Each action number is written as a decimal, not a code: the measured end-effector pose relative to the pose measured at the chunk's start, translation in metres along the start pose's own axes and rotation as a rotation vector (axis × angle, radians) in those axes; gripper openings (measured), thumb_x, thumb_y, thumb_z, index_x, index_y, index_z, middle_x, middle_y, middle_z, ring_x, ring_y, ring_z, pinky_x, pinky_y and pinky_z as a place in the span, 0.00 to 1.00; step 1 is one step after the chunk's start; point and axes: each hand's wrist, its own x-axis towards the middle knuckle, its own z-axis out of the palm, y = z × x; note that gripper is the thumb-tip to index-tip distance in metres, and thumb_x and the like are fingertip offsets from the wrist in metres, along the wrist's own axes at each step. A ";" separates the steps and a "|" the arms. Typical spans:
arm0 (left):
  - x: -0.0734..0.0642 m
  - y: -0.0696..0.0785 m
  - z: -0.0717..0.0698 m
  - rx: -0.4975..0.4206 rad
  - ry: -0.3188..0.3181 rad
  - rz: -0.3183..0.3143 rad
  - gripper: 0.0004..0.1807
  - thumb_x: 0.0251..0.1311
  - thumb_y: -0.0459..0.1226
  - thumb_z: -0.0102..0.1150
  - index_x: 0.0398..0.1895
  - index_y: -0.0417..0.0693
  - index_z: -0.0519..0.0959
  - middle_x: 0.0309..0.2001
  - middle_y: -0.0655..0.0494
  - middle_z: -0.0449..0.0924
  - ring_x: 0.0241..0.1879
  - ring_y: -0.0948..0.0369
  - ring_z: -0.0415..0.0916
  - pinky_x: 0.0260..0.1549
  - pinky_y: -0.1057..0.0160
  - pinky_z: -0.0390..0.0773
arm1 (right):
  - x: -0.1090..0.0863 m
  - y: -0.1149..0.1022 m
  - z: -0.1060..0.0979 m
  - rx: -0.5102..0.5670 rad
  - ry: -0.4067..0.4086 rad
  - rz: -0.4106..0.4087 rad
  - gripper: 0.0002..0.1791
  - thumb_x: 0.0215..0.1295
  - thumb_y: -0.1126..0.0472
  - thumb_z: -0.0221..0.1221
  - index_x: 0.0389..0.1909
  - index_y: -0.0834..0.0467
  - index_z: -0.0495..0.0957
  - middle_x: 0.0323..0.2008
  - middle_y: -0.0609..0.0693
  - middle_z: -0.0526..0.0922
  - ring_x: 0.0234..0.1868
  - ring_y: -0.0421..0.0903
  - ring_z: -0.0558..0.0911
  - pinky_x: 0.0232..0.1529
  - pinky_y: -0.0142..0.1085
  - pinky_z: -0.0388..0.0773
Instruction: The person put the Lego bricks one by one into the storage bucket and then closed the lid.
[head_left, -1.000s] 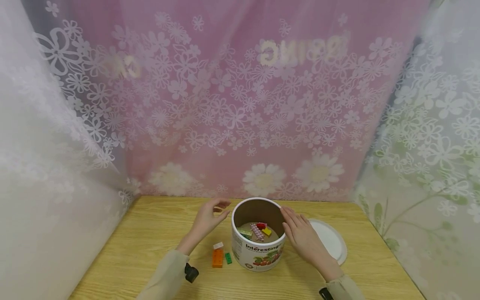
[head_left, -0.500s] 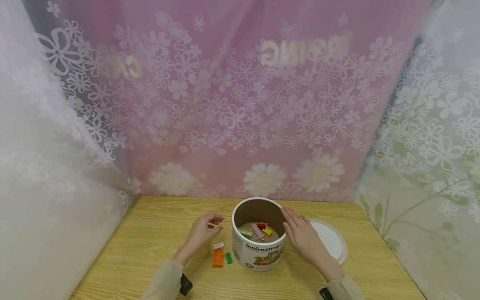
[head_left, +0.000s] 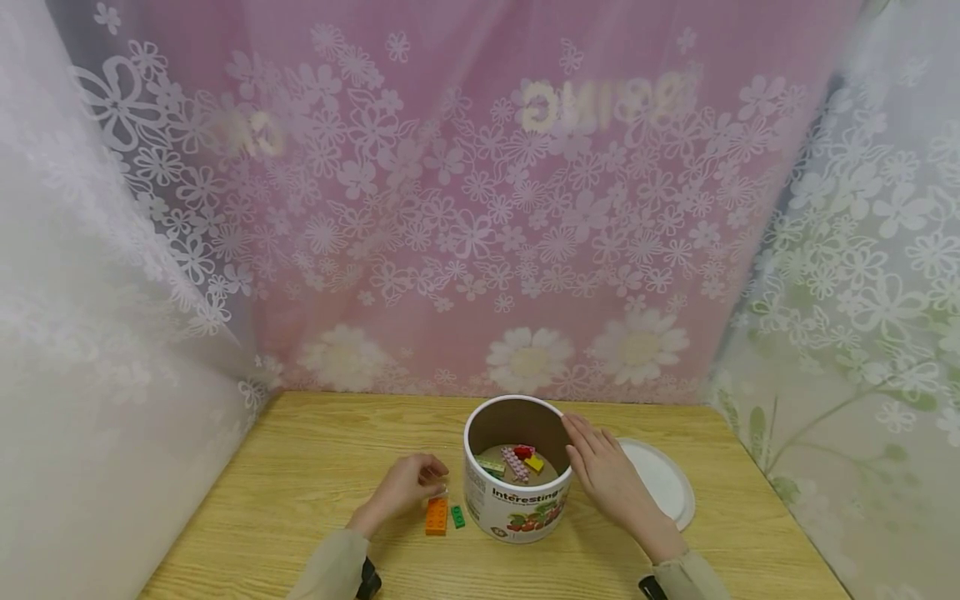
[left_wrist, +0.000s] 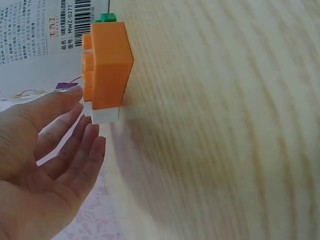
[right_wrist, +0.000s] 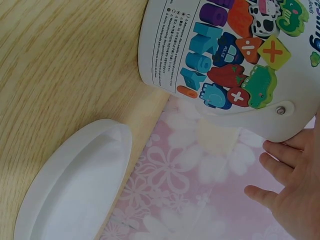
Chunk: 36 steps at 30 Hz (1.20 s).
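Note:
My left hand point(head_left: 405, 487) is low over the table at the near end of several toy bricks, its fingers loosely bent. In the left wrist view, its fingertips are beside a white brick point(left_wrist: 106, 115), which sits against an orange brick point(left_wrist: 112, 62); whether they touch it I cannot tell. A small green brick point(head_left: 457, 517) lies between the orange one and a white round bucket point(head_left: 517, 512). My right hand point(head_left: 611, 482) rests on the bucket's right rim with fingers extended. Inside lie a pink brick point(head_left: 513, 464), a yellow brick point(head_left: 533, 463), a red one and a pale green one.
A white round lid point(head_left: 667, 487) lies on the wooden table point(head_left: 300, 467), right of the bucket and partly behind the right hand. Flowered curtains point(head_left: 480, 208) hang behind the table and along both sides.
My left hand has drawn back from beside the bucket's left rim and come down toward the white brick, now mostly covering it in the head view. The right hand and bucket have stayed put.

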 end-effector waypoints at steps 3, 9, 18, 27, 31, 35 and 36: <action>0.000 -0.002 0.002 -0.005 -0.014 -0.004 0.07 0.61 0.33 0.70 0.41 0.42 0.85 0.38 0.55 0.85 0.37 0.59 0.81 0.37 0.63 0.83 | 0.000 0.000 0.001 -0.001 0.001 0.001 0.28 0.81 0.53 0.46 0.76 0.60 0.62 0.74 0.58 0.67 0.74 0.57 0.67 0.72 0.60 0.61; 0.000 -0.001 0.001 -0.029 -0.048 -0.026 0.06 0.61 0.33 0.70 0.39 0.41 0.85 0.35 0.58 0.85 0.34 0.64 0.80 0.35 0.67 0.81 | 0.000 0.000 0.001 -0.003 0.021 -0.009 0.28 0.82 0.53 0.46 0.76 0.61 0.63 0.73 0.58 0.67 0.73 0.57 0.68 0.71 0.61 0.62; -0.001 0.001 -0.002 0.000 -0.066 -0.030 0.04 0.63 0.34 0.69 0.38 0.43 0.86 0.33 0.60 0.84 0.33 0.66 0.77 0.33 0.68 0.79 | 0.000 -0.002 -0.001 -0.010 0.036 -0.020 0.27 0.82 0.53 0.46 0.75 0.61 0.64 0.73 0.58 0.69 0.72 0.57 0.69 0.70 0.61 0.63; 0.008 0.012 -0.021 0.034 -0.006 -0.010 0.06 0.64 0.35 0.67 0.41 0.41 0.86 0.36 0.57 0.85 0.35 0.61 0.81 0.36 0.63 0.82 | -0.001 0.000 0.000 -0.004 0.022 -0.015 0.28 0.82 0.52 0.46 0.76 0.60 0.63 0.73 0.57 0.67 0.73 0.57 0.68 0.71 0.60 0.63; 0.013 0.019 -0.034 0.061 0.012 0.016 0.06 0.65 0.35 0.67 0.42 0.44 0.87 0.37 0.57 0.86 0.37 0.59 0.82 0.37 0.62 0.83 | -0.001 0.001 0.000 0.000 -0.002 -0.002 0.29 0.82 0.51 0.45 0.77 0.59 0.62 0.74 0.56 0.66 0.74 0.56 0.67 0.72 0.59 0.62; 0.016 0.029 -0.047 0.067 0.027 0.032 0.05 0.65 0.35 0.67 0.41 0.47 0.87 0.38 0.57 0.86 0.37 0.60 0.82 0.38 0.63 0.84 | -0.001 0.001 -0.001 0.001 -0.010 0.001 0.29 0.82 0.51 0.45 0.77 0.58 0.62 0.75 0.55 0.65 0.74 0.55 0.66 0.72 0.59 0.61; 0.017 0.032 -0.049 0.065 0.029 0.035 0.05 0.65 0.35 0.67 0.42 0.47 0.87 0.38 0.57 0.85 0.37 0.61 0.82 0.38 0.63 0.84 | -0.001 0.002 -0.001 -0.002 -0.011 0.001 0.29 0.82 0.51 0.46 0.77 0.58 0.62 0.75 0.55 0.66 0.74 0.55 0.66 0.72 0.59 0.61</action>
